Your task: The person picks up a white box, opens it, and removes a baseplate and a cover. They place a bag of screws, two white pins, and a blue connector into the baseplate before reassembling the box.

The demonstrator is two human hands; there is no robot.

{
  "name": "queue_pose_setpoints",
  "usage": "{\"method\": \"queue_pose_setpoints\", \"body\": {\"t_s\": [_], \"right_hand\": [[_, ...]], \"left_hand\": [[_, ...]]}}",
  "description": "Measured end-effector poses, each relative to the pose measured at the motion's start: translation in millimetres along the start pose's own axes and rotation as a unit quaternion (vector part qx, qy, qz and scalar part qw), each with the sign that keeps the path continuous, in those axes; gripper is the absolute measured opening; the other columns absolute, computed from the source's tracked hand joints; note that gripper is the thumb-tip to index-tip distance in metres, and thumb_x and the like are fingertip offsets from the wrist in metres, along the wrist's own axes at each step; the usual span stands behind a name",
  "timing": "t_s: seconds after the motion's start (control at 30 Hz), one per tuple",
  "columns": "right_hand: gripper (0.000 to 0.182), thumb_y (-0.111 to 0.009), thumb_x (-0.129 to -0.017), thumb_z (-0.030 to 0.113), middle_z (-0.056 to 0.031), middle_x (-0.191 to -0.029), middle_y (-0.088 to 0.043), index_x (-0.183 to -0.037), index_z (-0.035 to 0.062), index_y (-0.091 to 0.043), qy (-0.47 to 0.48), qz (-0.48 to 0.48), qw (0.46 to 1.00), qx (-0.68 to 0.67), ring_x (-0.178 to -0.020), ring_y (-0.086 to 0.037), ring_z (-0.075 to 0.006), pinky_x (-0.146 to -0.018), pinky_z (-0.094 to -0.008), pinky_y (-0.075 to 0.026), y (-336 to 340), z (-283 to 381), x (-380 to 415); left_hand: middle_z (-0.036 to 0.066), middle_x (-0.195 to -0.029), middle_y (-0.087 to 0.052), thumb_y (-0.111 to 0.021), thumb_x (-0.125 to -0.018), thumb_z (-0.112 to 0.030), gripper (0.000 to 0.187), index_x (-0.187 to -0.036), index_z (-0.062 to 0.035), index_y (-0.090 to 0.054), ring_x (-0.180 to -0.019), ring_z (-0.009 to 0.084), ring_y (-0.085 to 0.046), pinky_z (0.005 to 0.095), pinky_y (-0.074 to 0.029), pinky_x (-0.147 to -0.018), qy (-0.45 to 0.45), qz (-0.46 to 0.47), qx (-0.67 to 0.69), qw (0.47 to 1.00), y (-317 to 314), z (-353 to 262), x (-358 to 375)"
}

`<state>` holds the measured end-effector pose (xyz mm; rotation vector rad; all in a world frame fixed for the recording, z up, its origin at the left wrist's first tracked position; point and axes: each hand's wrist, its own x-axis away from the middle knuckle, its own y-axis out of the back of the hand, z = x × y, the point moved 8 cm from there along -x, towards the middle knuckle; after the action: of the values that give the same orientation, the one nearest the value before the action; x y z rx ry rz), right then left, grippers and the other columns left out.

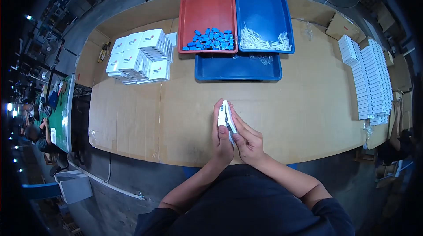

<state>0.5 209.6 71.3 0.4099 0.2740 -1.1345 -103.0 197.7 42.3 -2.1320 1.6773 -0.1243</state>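
The left hand (223, 143) and right hand (252, 142) sandwich a slim white box (222, 116), likely light, stiff yet dentable, best gripped gently along its long sides.

A cardboard-covered bench (128, 126) carries stacks of white boxes (128, 55) at left. Toward the far edge sit a red tray (207, 11) of blue pieces (211, 40) and a blue tray (264, 11) of white pieces (257, 40), with another blue tray (238, 69) in front. White stacks (368, 81) line the right side.
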Motion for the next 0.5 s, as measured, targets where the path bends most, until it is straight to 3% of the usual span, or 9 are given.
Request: {"method": "queue_pose_setpoints", "body": {"t_s": [0.13, 0.2, 0.33, 0.4, 0.43, 0.5], "right_hand": [[0.05, -0.062, -0.103, 0.007, -0.0287, -0.158, -0.045, -0.149, -0.0072, -0.05, -0.026, 0.001, 0.999, -0.041, -0.146, -0.048, -0.0384, -0.115, -0.0402, -0.043, -9.9, -7.6, -1.8], [0.052, -0.06, -0.106, 0.014, -0.0244, -0.159, -0.046, -0.152, -0.0035, -0.047, -0.086, -0.023, 0.975, -0.204, -0.149, -0.044, -0.0352, -0.118, -0.041, -0.04, -13.4, -21.7, -3.5], [0.051, -0.055, -0.109, 0.026, -0.018, -0.152, -0.053, -0.152, 0.0006, -0.046, -0.153, -0.032, 0.978, -0.138, -0.142, -0.051, -0.0294, -0.114, -0.0401, -0.045, 4.7, -32.4, -10.2], [0.051, -0.052, -0.111, 0.034, -0.0123, -0.145, -0.058, -0.152, 0.0033, -0.048, -0.365, 0.016, 0.868, -0.335, -0.132, -0.058, -0.0222, -0.107, -0.0375, -0.05, -7.8, -44.4, 1.9], [0.051, -0.053, -0.111, 0.035, -0.0083, -0.14, -0.061, -0.152, 0.004, -0.048, -0.382, 0.013, 0.863, -0.33, -0.123, -0.062, -0.0168, -0.1, -0.0338, -0.053, -8.5, -47.4, 4.4], [0.051, -0.055, -0.11, 0.033, -0.0082, -0.139, -0.061, -0.152, 0.0038, -0.049, -0.403, 0.011, 0.853, -0.331, -0.121, -0.063, -0.0166, -0.1, -0.033, -0.053, -7.4, -38.9, 3.4]], "left_hand": [[0.02, -0.157, -0.035, -0.036, -0.108, -0.063, 0.088, -0.163, 0.0034, -0.017, -0.147, 0.0279, -0.036, 0.0409, -0.029, -0.121, 0.001, -0.021, -0.012, 1.0, 3.8, -3.5, -2.5], [0.02, -0.159, -0.034, -0.041, -0.107, -0.058, 0.086, -0.163, 0.0031, -0.016, -0.149, 0.029, -0.033, 0.0426, -0.027, -0.122, 0.022, -0.008, -0.009, 1.0, 6.3, -6.7, -4.6], [0.022, -0.161, -0.031, -0.047, -0.104, -0.054, 0.088, -0.163, 0.0033, -0.015, -0.15, 0.0311, -0.032, 0.0448, -0.026, -0.123, -0.017, -0.002, -0.076, 0.997, 11.1, -9.2, -5.2], [0.024, -0.163, -0.029, -0.051, -0.102, -0.051, 0.091, -0.163, 0.0037, -0.012, -0.15, 0.0329, -0.032, 0.0463, -0.027, -0.123, -0.03, 0.036, -0.106, 0.993, 2.1, -10.8, -5.3], [0.024, -0.163, -0.032, -0.051, -0.098, -0.062, 0.1, -0.162, 0.0033, -0.012, -0.144, 0.0303, -0.038, 0.0444, -0.027, -0.121, -0.014, 0.029, -0.131, 0.991, -4.3, -13.5, -5.6], [0.024, -0.162, -0.033, -0.05, -0.098, -0.061, 0.099, -0.162, 0.0043, -0.012, -0.144, 0.0305, -0.038, 0.0444, -0.028, -0.121, -0.026, 0.04, -0.143, 0.989, -4.1, -11.0, -5.1]]}}
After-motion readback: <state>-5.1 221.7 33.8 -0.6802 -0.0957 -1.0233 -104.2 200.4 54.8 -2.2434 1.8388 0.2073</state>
